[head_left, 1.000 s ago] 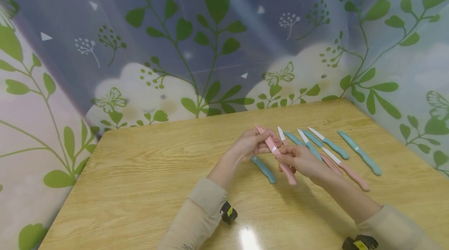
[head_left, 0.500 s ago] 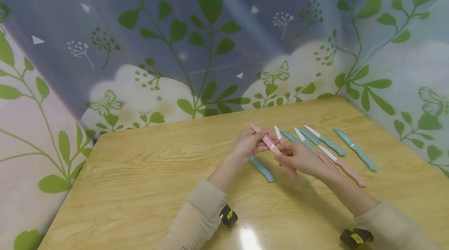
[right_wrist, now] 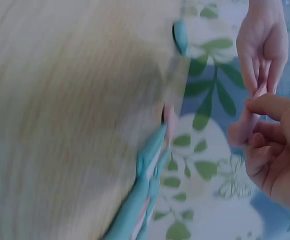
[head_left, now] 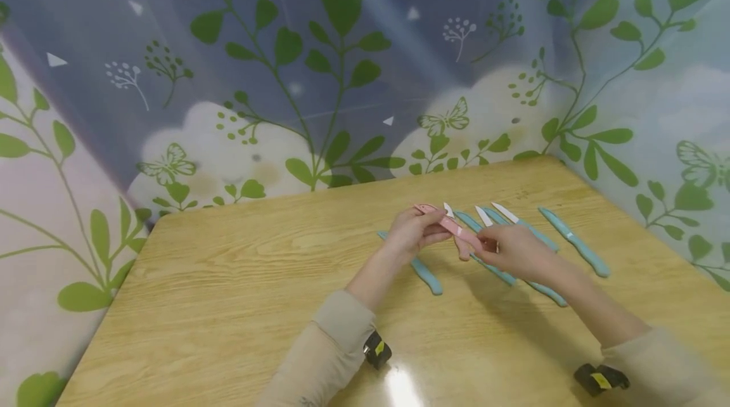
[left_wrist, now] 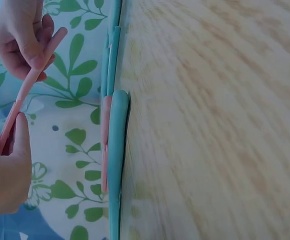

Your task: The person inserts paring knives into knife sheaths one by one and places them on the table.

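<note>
Pink slender knife (head_left: 470, 239) looks fully sheathed, left hand (head_left: 412, 234) pinching its pink sheath (head_left: 449, 224), right hand (head_left: 521, 252) its handle, above the worktop (head_left: 256, 305); a white-bladed, teal-handled knife (head_left: 507, 213) towards the far right corner is left bare.

White glare (head_left: 402, 388) pools at this near end of the surface (head_left: 239, 280), with a soft shadow (head_left: 504, 305) below the right hand (head_left: 518, 252). Both wrist views look dimmer, bluish, the right one blurry.

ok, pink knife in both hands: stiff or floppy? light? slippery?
Probably stiff: the pink knife spans left hand to right hand without visible sag. Likely light: it looks slim. Possibly a bit slippery: its handle looks smooth.
</note>
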Tool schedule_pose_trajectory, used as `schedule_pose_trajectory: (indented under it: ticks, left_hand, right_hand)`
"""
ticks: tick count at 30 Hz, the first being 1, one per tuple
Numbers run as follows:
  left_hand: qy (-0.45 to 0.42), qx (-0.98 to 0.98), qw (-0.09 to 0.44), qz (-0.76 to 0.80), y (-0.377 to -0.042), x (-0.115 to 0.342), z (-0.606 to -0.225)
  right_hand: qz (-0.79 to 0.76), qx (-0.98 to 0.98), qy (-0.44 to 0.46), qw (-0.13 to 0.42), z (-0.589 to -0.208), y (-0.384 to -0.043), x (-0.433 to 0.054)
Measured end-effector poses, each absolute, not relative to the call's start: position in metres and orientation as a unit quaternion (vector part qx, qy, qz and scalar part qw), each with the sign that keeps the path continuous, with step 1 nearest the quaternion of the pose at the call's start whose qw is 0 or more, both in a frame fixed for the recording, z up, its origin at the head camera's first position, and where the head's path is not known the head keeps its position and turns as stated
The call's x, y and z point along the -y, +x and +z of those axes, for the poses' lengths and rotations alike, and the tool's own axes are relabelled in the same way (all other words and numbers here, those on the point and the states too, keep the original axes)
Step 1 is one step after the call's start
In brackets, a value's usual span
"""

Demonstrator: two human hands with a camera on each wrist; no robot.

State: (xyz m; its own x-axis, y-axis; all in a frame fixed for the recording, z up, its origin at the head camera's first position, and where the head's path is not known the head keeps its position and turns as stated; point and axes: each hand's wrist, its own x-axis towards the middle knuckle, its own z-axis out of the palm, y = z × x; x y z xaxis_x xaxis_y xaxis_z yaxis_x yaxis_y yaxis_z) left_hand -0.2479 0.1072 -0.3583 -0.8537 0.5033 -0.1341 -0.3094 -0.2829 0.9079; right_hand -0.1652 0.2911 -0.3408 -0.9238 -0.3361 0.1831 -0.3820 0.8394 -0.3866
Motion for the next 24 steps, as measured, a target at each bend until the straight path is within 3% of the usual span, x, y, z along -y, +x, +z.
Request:
schedule_pose_trajectory:
  ticks: [4,10,17,24]
  left_hand:
    - [0.094,-0.549,0.259,0.789,-0.248,-0.112,-0.359]
    - [0.172,-0.635,0.219,0.72,-0.245,-0.121,-0.361]
    - [0.331,-0.815,0.13,0.457,-0.235,-0.135,-0.365]
    - [0.453,-0.873,0.055,0.172,-0.226,-0.146,-0.37]
  right_hand:
    - [0.187,0.952,0.219,0.1,-0.343,-0.167,-0.312]
    - [0.159,0.962,0.193,0.107,-0.348,-0.17,-0.352]
    - [0.165,0.98,0.078,0.085,-0.348,-0.173,-0.403]
    - [0.175,0.983,-0.015,0.054,-0.35,-0.176,-0.445]
